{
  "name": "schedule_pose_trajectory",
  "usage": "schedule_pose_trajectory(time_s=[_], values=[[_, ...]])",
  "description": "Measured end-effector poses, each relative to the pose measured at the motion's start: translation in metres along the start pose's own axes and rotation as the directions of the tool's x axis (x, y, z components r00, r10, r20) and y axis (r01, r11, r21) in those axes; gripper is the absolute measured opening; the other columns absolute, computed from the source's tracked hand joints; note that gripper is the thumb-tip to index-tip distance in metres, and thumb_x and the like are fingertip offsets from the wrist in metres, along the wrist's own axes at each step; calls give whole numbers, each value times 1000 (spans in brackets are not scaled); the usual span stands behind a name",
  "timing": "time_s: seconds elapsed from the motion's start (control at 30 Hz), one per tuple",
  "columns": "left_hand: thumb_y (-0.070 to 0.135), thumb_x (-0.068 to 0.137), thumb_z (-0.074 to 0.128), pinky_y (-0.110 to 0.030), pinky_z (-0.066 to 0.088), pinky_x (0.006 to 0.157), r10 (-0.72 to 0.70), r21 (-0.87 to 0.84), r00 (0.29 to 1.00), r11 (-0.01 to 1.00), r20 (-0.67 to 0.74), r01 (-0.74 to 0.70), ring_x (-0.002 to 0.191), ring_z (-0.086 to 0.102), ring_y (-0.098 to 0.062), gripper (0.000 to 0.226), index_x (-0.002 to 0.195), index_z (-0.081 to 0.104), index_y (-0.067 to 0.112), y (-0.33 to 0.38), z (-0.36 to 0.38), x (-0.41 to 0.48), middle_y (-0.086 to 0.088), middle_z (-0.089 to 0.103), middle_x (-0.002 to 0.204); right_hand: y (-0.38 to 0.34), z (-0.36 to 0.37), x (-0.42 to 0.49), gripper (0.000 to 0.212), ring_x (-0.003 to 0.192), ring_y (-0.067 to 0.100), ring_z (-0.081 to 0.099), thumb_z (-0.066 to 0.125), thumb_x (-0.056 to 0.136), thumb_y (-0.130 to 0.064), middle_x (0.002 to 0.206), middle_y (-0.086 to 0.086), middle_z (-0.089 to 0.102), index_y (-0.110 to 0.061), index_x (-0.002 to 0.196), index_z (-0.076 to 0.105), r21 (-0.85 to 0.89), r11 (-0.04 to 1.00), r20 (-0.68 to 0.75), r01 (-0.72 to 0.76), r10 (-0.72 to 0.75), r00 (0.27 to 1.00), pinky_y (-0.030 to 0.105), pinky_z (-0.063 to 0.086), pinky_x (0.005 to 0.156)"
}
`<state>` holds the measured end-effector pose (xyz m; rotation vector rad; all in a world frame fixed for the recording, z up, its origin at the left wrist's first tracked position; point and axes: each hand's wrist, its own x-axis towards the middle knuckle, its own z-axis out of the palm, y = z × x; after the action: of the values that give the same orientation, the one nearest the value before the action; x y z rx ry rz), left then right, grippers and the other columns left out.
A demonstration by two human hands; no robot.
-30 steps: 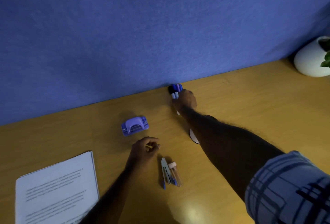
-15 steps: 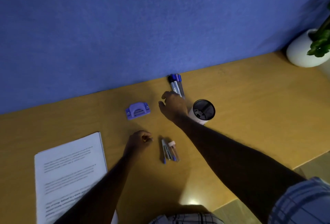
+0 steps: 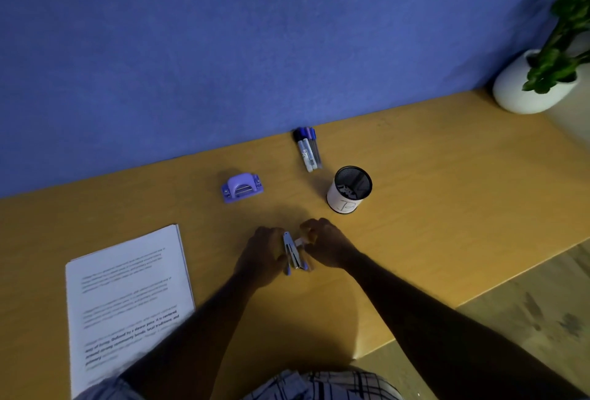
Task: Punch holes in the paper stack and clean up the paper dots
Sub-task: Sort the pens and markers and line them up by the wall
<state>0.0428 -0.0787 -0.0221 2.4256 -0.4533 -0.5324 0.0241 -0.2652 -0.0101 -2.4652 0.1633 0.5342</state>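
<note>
The purple hole punch (image 3: 242, 188) sits on the desk near the blue wall, apart from both hands. The printed paper stack (image 3: 127, 297) lies flat at the left, near the desk's front edge. My left hand (image 3: 265, 256) and my right hand (image 3: 327, 244) meet at mid-desk around a small bundle of pens and a tube (image 3: 295, 256) that rests on the desk. The left hand's curled fingers press its left side. The right hand's fingertips close on its upper right end. No paper dots are visible.
A mesh pen cup (image 3: 350, 189) with a white band stands just behind my right hand. A second bunch of markers (image 3: 308, 149) lies against the wall. A white pot with a green plant (image 3: 530, 86) stands at the far right corner. The desk's front edge runs diagonally at the right.
My right hand drew back from the markers by the wall to the small bundle. My left hand moved right onto the bundle's other side. The pen cup came into full view.
</note>
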Motion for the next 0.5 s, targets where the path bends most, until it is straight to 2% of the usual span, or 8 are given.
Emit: schedule_pose_trajectory(time_s=[0.1,0.2,0.33,0.4,0.5], values=[[33,88,65,-35,53,91,-37,53,998,998,57,34,111,59,-20,57,139,42,26,11,8,1,-7,43,136,3,3,-3,53,113,24,52,62,83,-14,127,7,51,-23,134,50,-12,1000,78,27,-26,997,33,48,88],[43,92,56,-35,51,86,-90,60,994,994,54,87,106,60,-26,49,137,44,27,21,15,3,-9,39,135,7,7,-5,53,107,21,53,67,81,-17,124,2,47,-29,130,52,-6,1000,107,7,-6,994,29,47,82],[35,89,61,-42,53,90,-162,75,986,985,48,158,103,62,-26,43,129,51,22,28,23,8,-13,38,138,10,15,-7,46,96,17,55,71,81,-23,113,-1,45,-32,123,56,49,999,45,-2,-1,999,22,45,77],[35,90,61,-40,54,87,-215,58,976,975,21,214,99,63,-26,36,122,54,20,31,26,10,-15,38,136,10,19,-8,41,89,15,54,70,80,-19,104,-6,44,-30,117,59,79,997,10,7,-8,1000,16,42,67],[41,91,61,-35,55,76,-263,15,965,965,-12,263,88,62,-22,35,117,56,19,33,25,12,-12,42,127,8,23,-8,34,95,22,57,68,78,-16,90,-11,46,-20,110,63,109,994,-63,18,-11,998,25,45,68]])
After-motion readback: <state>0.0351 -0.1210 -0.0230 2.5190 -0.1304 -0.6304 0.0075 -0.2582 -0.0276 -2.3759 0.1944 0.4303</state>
